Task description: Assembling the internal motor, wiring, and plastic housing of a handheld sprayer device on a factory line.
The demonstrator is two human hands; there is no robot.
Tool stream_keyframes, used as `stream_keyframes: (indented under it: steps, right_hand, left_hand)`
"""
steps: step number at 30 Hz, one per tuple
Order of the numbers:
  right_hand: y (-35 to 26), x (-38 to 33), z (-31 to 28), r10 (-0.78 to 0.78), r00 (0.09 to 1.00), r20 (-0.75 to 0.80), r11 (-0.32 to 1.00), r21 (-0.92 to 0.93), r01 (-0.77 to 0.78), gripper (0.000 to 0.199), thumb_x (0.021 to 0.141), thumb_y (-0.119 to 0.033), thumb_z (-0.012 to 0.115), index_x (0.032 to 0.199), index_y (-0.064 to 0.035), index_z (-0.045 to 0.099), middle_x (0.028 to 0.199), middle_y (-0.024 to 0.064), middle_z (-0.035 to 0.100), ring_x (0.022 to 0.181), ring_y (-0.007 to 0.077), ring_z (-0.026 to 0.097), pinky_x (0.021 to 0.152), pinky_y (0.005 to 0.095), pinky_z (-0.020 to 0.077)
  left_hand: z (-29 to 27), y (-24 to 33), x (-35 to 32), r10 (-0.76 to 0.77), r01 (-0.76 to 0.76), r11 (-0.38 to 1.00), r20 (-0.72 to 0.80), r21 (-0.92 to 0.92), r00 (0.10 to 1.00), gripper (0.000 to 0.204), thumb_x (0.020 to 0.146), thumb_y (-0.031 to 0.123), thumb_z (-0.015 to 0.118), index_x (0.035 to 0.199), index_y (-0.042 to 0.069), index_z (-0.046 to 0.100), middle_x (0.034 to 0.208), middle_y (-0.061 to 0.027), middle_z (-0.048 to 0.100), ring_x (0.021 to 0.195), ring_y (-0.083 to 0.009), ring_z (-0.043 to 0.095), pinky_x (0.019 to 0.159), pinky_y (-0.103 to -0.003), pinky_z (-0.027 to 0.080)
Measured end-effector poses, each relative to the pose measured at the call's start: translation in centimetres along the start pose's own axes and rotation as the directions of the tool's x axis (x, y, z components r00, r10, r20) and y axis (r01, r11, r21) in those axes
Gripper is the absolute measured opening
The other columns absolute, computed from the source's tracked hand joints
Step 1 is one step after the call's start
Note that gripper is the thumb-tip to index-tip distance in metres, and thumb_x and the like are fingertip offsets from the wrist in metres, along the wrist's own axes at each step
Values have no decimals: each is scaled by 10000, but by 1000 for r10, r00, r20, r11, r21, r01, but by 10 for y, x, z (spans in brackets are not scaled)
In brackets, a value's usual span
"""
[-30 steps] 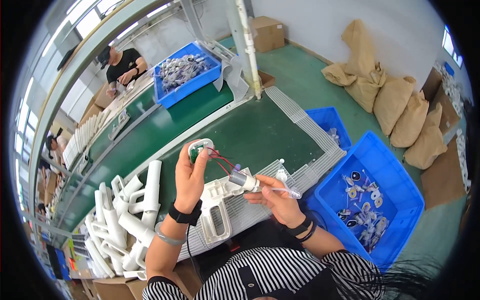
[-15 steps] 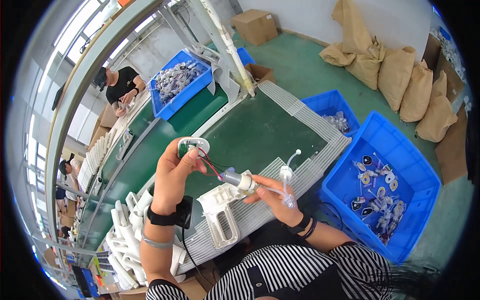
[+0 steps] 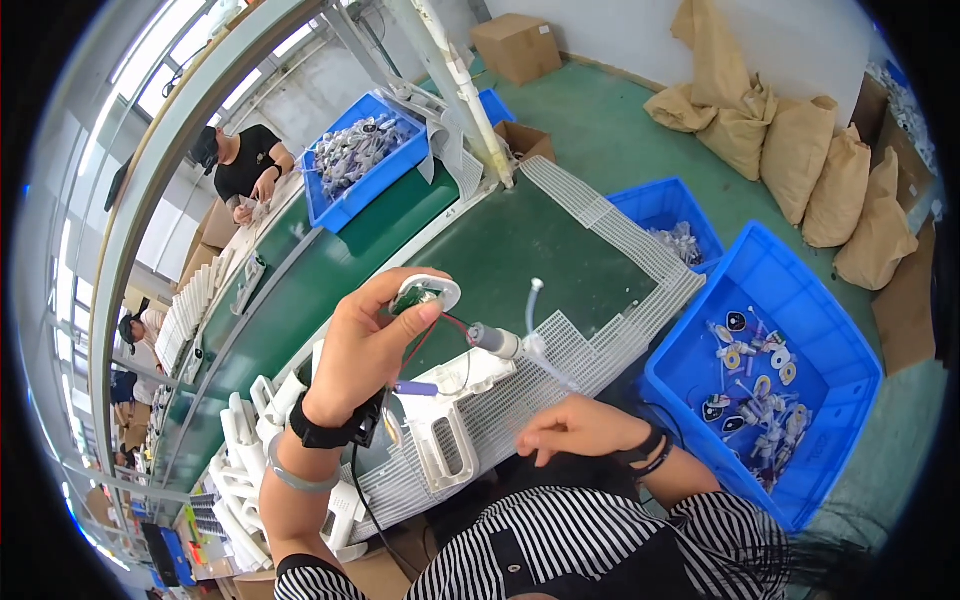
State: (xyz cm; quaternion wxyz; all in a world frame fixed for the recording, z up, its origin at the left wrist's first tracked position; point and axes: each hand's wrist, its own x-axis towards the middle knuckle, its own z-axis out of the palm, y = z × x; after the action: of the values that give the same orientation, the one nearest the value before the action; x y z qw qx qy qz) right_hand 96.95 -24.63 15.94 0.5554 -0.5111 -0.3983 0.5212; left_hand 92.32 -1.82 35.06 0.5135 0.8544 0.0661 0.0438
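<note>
Left hand (image 3: 365, 335) pinches a white oval plastic cap (image 3: 443, 291) with a small green circuit board (image 3: 408, 298); the right hand (image 3: 585, 430), at four o'clock from it, curls loosely, nothing visible inside. Thin red wires (image 3: 419, 344) lead towards a grey-and-white plastic cylinder (image 3: 496, 341) at three o'clock, with a clear flexible tube (image 3: 552, 367) beyond. I can't tell whether that cylinder touches the white looped-handle plastic housing (image 3: 468, 383) lying at four o'clock. I'd expect the cap light and stiff, the wire joints fragile: grip its rim, support the cylinder's barrel, never tug the wires.
</note>
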Motion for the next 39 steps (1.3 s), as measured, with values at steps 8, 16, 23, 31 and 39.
stream_keyframes:
  steps: [8, 16, 23, 31, 39]
  right_hand:
    - [-50, 53, -15, -844, 381, -377, 493, -825, 277, 491, 862, -147, 714, 1317, -32, 570, 1122, 154, 687, 1037, 345, 658, 928, 420, 508]
    - [-29, 66, -10, -569, 670, -477, 742, -649, 169, 346, 869, -170, 733, 1160, -36, 601, 1038, 133, 665, 788, 273, 703, 695, 343, 549]
    - [-46, 36, -3, -749, 465, -471, 475, -872, -119, 366, 830, -170, 755, 1137, -43, 602, 1087, 107, 596, 858, 258, 660, 713, 372, 537]
    - [-59, -4, 10, -570, 623, -536, 770, -614, 176, 316, 865, -146, 716, 1130, -35, 584, 1010, 133, 604, 883, 297, 635, 764, 386, 511]
    - [-22, 34, -17, -305, 948, -86, 922, 222, 317, 613, 1009, -208, 565, 1522, -47, 271, 1224, 105, 556, 801, 113, 607, 538, 219, 483]
  left_hand:
    - [7, -7, 1, -100, 135, 935, 121, -327, 988, 264, 994, 145, 626, 1218, 4, 626, 887, -13, 684, 434, -7, 436, 370, -187, 330]
    - [11, -1, -11, -23, 7, 964, 60, 266, 998, 259, 933, 65, 670, 1185, 6, 669, 1026, -98, 694, 848, -150, 647, 761, -299, 521]
    - [19, -22, -11, 49, -51, 985, -19, -164, 999, 250, 993, 88, 599, 1213, -31, 603, 1075, -122, 692, 899, -204, 698, 743, -259, 551]
    - [34, -17, -5, -119, 196, 767, 165, -611, 979, 240, 1079, 244, 446, 1179, 46, 537, 1053, -109, 677, 764, -209, 736, 363, -180, 303]
    - [47, 7, -20, -66, 143, 924, 220, -355, 973, 240, 1054, 201, 512, 1226, 35, 537, 967, -45, 668, 566, -97, 634, 415, -178, 369]
